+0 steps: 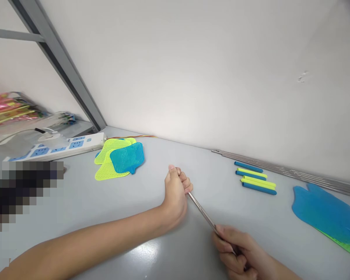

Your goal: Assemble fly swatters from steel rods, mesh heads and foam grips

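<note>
A thin silvery telescopic metal rod runs at a slant between my two hands. My left hand is closed in a fist around its upper end, thumb on top, so that end is hidden. Lower down, the fingers of my right hand wrap around the rod's other part. To the left of my left hand lie mesh fly swatter heads, a blue one on top of yellow ones. Several blue and yellow tube-shaped handle sleeves lie beyond my right hand.
A bundle of thin metal rods lies along the wall. At the right edge are more swatter heads, blue over green. A white power strip with a plug stands at the left, near a grey metal frame and colourful bagged items.
</note>
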`<state>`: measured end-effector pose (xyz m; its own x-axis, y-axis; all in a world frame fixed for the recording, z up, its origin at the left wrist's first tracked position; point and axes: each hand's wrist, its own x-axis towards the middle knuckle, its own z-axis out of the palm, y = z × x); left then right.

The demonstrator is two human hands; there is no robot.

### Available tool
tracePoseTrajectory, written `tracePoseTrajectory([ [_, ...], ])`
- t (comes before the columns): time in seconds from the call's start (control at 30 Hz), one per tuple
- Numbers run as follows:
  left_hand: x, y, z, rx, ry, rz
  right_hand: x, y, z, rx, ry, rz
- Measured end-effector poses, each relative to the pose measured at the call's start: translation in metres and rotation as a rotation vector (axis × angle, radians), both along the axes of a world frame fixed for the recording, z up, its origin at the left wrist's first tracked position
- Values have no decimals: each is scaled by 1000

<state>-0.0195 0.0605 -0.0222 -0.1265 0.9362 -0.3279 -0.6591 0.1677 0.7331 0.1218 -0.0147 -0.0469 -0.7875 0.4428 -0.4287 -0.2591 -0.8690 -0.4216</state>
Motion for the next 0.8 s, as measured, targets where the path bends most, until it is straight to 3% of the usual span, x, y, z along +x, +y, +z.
tracePoseTrajectory([
  [0.8,-3,-1,2,37,-83,-25,2,-1,0,43,-5,37],
])
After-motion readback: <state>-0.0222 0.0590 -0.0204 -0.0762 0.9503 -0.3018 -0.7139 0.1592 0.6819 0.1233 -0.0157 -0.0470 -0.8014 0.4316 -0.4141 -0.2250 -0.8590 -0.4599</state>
